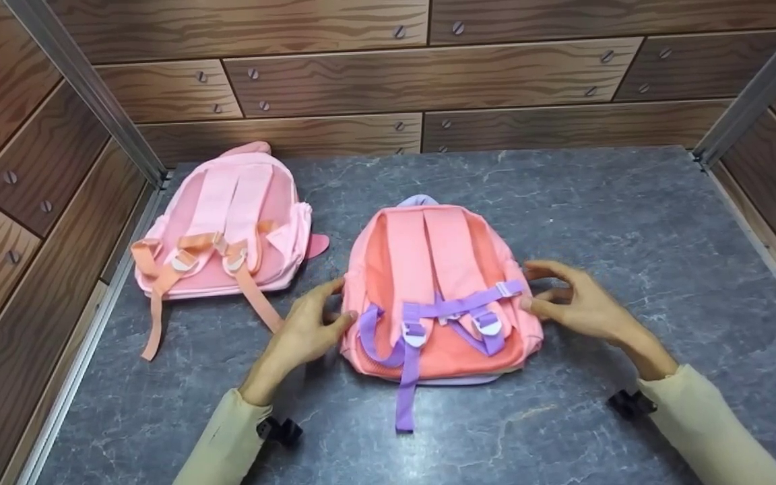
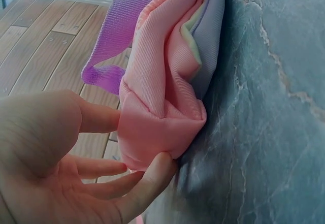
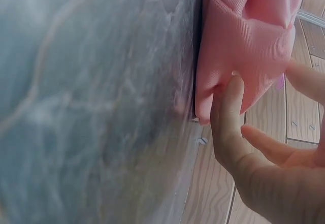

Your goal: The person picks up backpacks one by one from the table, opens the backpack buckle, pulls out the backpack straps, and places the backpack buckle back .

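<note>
A coral-pink backpack (image 1: 435, 269) with purple webbing straps lies on the table, its shoulder straps facing up. At its left side, my left hand (image 1: 310, 327) touches the pink side pocket (image 2: 157, 127) with spread fingertips. My right hand (image 1: 587, 303) is at the opposite side, thumb and fingers slightly bent. In the right wrist view one of its fingertips presses a dent into the pink side fabric (image 3: 238, 46). A purple strap (image 1: 407, 397) hangs down past the bag's lower edge onto the table. The bag's front is hidden underneath, with a lilac edge showing.
A lighter pink backpack (image 1: 230, 215) with orange straps lies to the left, also straps up; one orange strap (image 1: 259, 300) runs toward my left hand. The grey marbled table (image 1: 617, 202) is bordered by wood-patterned walls (image 1: 334, 77) and metal rails (image 1: 85, 87).
</note>
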Motion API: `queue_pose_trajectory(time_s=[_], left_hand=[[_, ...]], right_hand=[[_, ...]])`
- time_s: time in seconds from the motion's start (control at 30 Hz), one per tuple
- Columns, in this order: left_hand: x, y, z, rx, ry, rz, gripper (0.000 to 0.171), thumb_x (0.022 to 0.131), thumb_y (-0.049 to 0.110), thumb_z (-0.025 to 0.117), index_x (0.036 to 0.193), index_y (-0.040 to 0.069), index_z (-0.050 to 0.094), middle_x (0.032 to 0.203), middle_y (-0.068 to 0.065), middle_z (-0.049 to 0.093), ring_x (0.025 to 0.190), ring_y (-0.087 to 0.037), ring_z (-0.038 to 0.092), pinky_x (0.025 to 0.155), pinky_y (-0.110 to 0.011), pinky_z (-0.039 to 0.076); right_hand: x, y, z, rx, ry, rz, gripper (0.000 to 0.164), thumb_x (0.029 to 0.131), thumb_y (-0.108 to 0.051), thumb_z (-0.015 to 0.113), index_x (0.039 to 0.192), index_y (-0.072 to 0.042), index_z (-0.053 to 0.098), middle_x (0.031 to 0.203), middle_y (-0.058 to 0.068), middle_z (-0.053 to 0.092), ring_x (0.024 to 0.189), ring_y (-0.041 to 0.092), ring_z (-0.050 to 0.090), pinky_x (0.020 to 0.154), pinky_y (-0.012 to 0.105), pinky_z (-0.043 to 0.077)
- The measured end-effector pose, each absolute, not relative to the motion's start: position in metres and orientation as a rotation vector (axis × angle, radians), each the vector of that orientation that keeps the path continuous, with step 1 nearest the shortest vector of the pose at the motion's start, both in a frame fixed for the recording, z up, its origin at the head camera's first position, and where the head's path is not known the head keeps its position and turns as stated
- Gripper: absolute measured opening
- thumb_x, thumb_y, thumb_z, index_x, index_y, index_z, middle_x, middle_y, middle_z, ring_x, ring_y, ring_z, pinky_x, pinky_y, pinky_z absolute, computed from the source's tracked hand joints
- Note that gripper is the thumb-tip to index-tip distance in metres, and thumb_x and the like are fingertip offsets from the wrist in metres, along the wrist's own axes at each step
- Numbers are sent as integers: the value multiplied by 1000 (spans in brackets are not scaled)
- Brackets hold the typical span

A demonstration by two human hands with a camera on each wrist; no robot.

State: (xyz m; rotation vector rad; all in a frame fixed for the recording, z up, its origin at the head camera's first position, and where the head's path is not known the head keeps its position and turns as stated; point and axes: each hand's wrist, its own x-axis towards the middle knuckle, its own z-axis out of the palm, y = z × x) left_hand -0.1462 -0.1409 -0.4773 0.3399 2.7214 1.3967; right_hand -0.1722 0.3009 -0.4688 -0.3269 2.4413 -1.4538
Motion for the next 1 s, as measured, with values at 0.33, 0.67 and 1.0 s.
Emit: queue_pose_trajectory(time_s=[0.33, 0.67, 1.0], left_hand=[[-148, -132, -477, 341, 2748, 1337, 61, 98, 15, 75, 153, 0, 54, 143, -20, 66, 99, -20, 73, 97, -47, 59], [-151, -125, -476, 356, 2732, 1321, 63, 99, 16, 74, 155, -1, 51, 143, -22, 65, 99, -21, 72, 95, -45, 60], [-156, -110, -478, 448, 2749, 1329, 67, 100, 18, 71, 157, -6, 46, 144, -23, 64, 112, -26, 71, 104, -46, 56]], right_hand=[[-169, 304, -468, -295, 2388, -1489, 68, 97, -24, 81, 154, -1, 51, 143, 25, 61, 101, 16, 76, 83, 30, 62], [-169, 311, -467, -268, 2417, -1460, 67, 98, -26, 81, 153, -1, 52, 124, 25, 73, 99, 15, 76, 83, 30, 62], [-170, 323, -466, -217, 2461, -1439, 66, 99, -30, 79, 153, -3, 54, 127, 25, 72, 102, 11, 75, 85, 28, 61]])
